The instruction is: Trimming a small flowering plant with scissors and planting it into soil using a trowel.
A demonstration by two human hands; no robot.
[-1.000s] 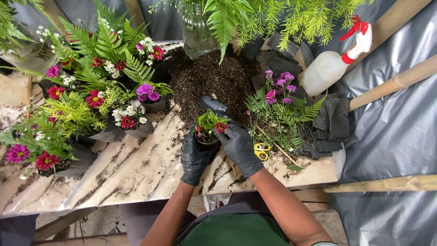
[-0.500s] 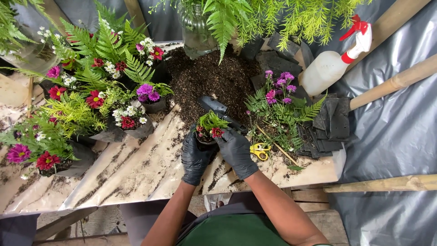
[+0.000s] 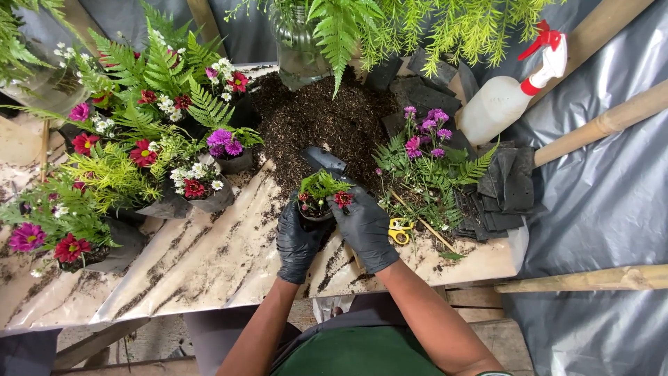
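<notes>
Colours on the potting worktop: black gloves, green ferns, red, magenta and purple blooms.

Left hand point(image 3: 298, 240) and right hand point(image 3: 367, 228) both in black gloves, gripping a small black pot point(image 3: 314, 207) with green sprigs and a dark red flower. Soil heap point(image 3: 320, 125) dark brown to black. Worktop point(image 3: 209, 261) pale beige, streaked with dark soil. Scissors point(image 3: 398, 230) yellow-handled. Spray bottle point(image 3: 504, 101) translucent white with red and white trigger. Loose flower bunch point(image 3: 426, 139) purple over green fern. Potted arrangements point(image 3: 146, 146) green with red, magenta, purple and tiny white blooms. Plastic sheeting point(image 3: 598, 188) grey. Stacked grow bags point(image 3: 504, 191) black. Apron point(image 3: 358, 351) dark green.
</notes>
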